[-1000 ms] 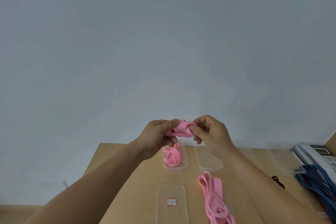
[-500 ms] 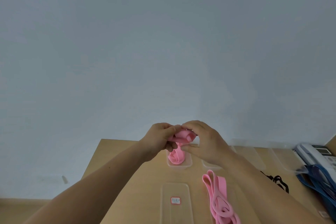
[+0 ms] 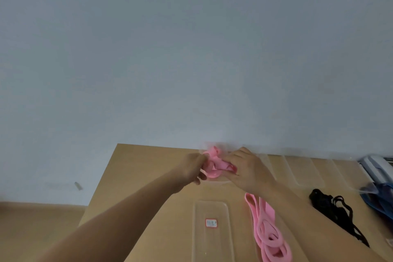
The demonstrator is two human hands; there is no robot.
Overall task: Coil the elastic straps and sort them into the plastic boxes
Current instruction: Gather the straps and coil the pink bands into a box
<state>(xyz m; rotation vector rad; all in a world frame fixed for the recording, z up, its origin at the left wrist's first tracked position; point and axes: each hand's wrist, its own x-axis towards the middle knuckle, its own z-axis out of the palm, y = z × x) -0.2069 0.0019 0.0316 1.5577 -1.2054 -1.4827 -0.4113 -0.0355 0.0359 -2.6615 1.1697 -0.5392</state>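
Note:
Both hands hold a coiled pink strap (image 3: 214, 165) low over a clear plastic box (image 3: 221, 183) at the back of the wooden table (image 3: 136, 168). My left hand (image 3: 192, 167) pinches the coil's left side and my right hand (image 3: 247, 169) grips its right side. Another pink coil (image 3: 213, 151) shows just behind, inside that box. Loose pink straps (image 3: 268, 232) lie on the table near my right forearm. A black strap (image 3: 333, 208) lies further right.
An empty clear box with a red-edged label (image 3: 210, 223) lies in front of the hands. More clear boxes (image 3: 304, 170) line the back edge along the wall. Blue straps (image 3: 380, 198) and a white telephone (image 3: 374, 166) sit at the far right.
Both hands have carried the pink coil forward and down, from held up in the air to the box at the back of the table. The view has tilted down a little.

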